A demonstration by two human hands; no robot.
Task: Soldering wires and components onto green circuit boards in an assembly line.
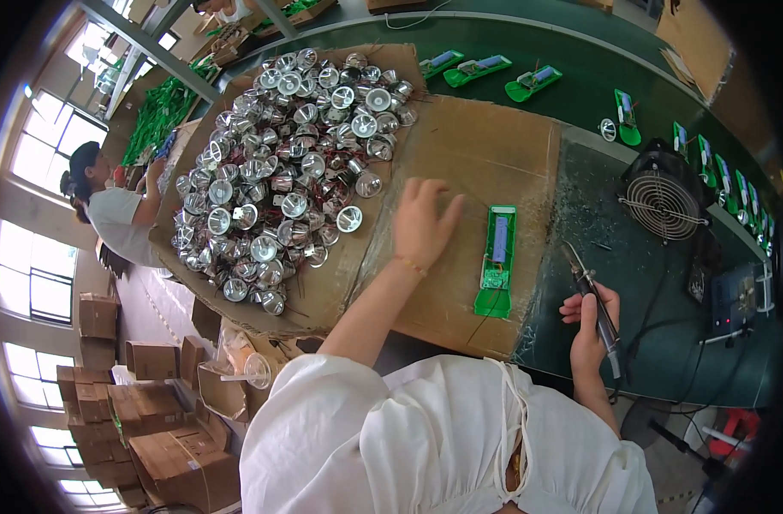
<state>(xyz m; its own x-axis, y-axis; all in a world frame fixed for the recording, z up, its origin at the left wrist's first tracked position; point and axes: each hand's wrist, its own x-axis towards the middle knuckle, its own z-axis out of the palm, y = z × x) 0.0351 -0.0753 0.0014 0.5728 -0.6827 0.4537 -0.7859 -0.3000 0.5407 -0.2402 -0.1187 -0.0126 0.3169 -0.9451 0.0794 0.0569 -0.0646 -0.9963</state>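
Observation:
On the cardboard sheet [485, 137] lies a long green plastic housing [485, 306]. Inside it are a blue cylindrical battery [500, 240] and a small green circuit board [494, 278], with thin wires at the near end. My left hand [419, 221] is over the cardboard, left of the housing, fingers apart and nothing seen in them. My right hand [588, 336] grips a soldering iron [583, 281] right of the housing, its tip pointing up and away from me. Left of my left hand, silvery lamp reflectors [294, 206] with wires fill a large carton [310, 319].
A fan with a round metal guard [663, 206] stands at the right, near a control box [738, 304] with cables. More green housings [532, 83] line the far belt. Another person [122, 206] works at the left, beyond stacked cartons [181, 463].

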